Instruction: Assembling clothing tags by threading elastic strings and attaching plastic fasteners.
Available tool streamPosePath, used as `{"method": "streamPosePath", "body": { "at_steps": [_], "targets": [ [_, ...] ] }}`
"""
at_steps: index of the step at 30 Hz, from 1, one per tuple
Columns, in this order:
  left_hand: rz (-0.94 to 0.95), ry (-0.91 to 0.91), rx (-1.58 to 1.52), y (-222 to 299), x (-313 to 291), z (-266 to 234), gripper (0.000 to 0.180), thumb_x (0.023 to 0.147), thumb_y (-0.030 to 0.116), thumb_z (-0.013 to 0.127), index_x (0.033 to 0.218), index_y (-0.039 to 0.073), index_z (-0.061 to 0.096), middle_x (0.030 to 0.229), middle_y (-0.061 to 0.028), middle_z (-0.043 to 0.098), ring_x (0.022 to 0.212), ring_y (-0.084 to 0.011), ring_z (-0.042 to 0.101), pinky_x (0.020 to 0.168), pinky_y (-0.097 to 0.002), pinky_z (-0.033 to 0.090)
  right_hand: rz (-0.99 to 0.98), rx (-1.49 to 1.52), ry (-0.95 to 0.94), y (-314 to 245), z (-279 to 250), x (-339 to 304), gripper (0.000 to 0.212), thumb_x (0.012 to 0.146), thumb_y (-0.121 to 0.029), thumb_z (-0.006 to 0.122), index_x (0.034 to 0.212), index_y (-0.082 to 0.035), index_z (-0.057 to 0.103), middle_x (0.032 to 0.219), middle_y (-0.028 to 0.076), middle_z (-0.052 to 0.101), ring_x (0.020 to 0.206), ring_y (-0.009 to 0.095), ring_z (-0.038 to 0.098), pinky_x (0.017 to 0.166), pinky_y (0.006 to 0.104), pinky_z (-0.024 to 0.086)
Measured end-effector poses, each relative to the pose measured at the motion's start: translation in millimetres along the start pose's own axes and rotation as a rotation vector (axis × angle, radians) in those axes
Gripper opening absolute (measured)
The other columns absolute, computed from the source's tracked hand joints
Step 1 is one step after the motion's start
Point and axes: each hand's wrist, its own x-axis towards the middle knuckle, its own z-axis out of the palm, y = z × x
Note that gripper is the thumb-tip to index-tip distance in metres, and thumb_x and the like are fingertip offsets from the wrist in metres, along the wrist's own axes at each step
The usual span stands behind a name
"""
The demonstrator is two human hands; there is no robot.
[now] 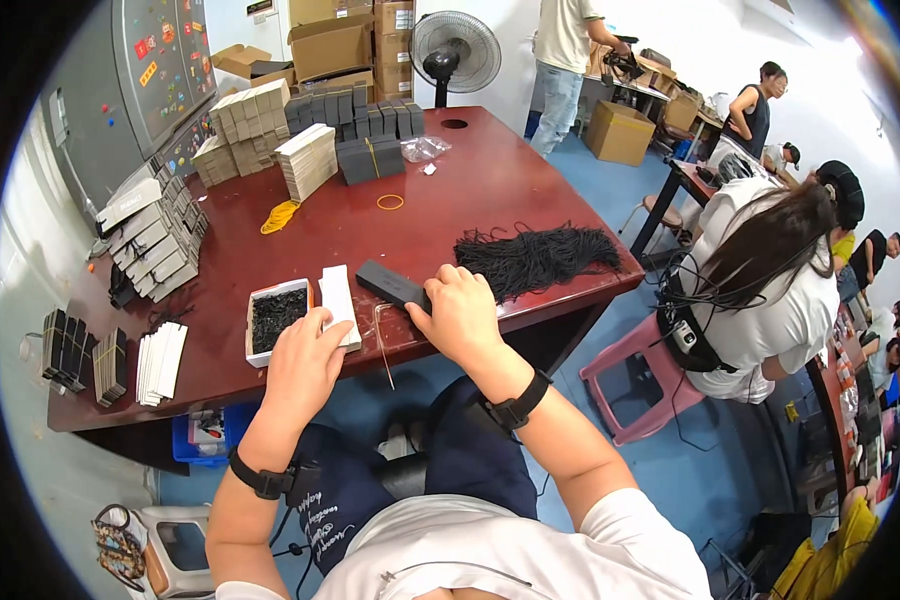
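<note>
White shirt cloth [500, 555], softly creased, fills the foreground beneath two bare hands at work along the near edge of a glossy, dark red worktop [510, 180]. The left hand [303, 358] bends its fingers over the lower end of a slim, smooth white box [336, 290]; whether they grip it cannot be told. The right hand [463, 308] grips one end of a matte, dark grey oblong box [385, 282] between thumb and fingers, the box lying slantwise near the same edge. A thin tan strand [383, 345] hangs just beside, reaching past that edge. Left of the white box, an open carton [259, 358] brims with crinkled black bits [278, 318]. Toward the worktop's right corner sprawls a bundle of stringy black cords [540, 258]. Flat-sided pale grey boxes [155, 240] are heaped by the left edge; a looped cluster of yellow bands [279, 217] lies farther in.
</note>
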Motion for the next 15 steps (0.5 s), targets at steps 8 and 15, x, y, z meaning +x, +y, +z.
{"method": "streamPosePath", "body": {
  "at_steps": [8,15],
  "targets": [
    [0.004,0.029,-0.128,-3,-3,-1,0.026,0.074,0.005,0.066,0.1,0.007,0.063,0.091,-0.0094,0.052,0.085,-0.0288,0.056,0.076,-0.038,0.045,-0.013,0.094,0.107,3,0,0,0.025,0.078,-0.028,0.068,0.082,-0.003,0.062,0.08,0.01,0.058,0.075,0.028,0.058,0.073,0.0381,0.044],
    [0.064,0.101,-0.13,-12,-7,4,0.022,0.078,0.01,0.065,0.1,0.007,0.063,0.091,-0.0093,0.053,0.084,-0.0284,0.056,0.075,-0.0385,0.045,0.162,0.529,0.37,12,-48,-20,0.021,0.093,-0.018,0.053,0.097,-0.001,0.065,0.084,0.016,0.065,0.076,0.031,0.063,0.068,0.0372,0.05]
  ]
}}
